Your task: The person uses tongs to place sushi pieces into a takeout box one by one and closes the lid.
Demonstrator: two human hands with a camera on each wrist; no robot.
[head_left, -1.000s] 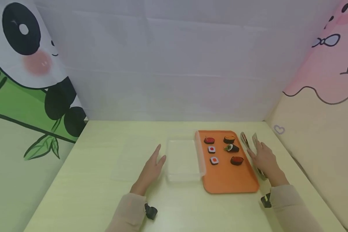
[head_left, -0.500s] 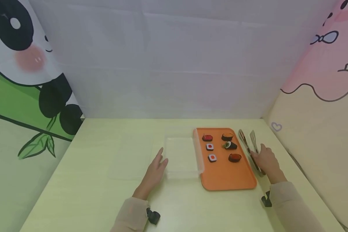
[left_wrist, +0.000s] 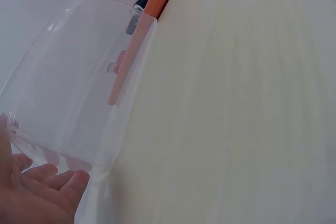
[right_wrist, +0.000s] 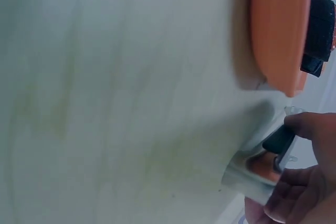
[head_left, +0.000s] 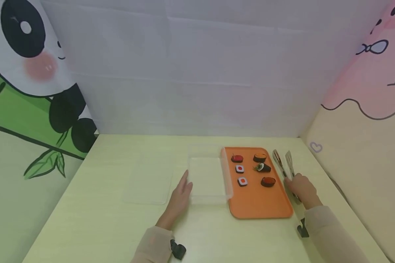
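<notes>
A pair of metal tongs (head_left: 278, 157) lies along the right side of the orange tray (head_left: 261, 206). My right hand (head_left: 303, 189) grips the tongs about their middle, and the right wrist view shows thumb and fingers on either side of the metal (right_wrist: 244, 179). My left hand (head_left: 179, 200) is at the near left corner of a clear plastic box (head_left: 209, 199), fingers extended along its wall (left_wrist: 63, 82); whether they touch it is hard to tell. On the tray lie sushi pieces, among them a white-and-red roll (head_left: 242, 181), a cone-shaped hand roll (head_left: 263, 167) and a dark-sided piece with red topping (head_left: 268, 182).
A flat clear sheet, like a lid (head_left: 148, 182), lies left of the box on the pale table (head_left: 95, 215). The box's right edge overlaps the tray's left edge. A white wall (head_left: 197, 109) stands behind, with printed side walls left and right.
My right hand has drawn back slightly along the tongs and closed its fingers on them. The left hand has moved a little nearer the box and toward me.
</notes>
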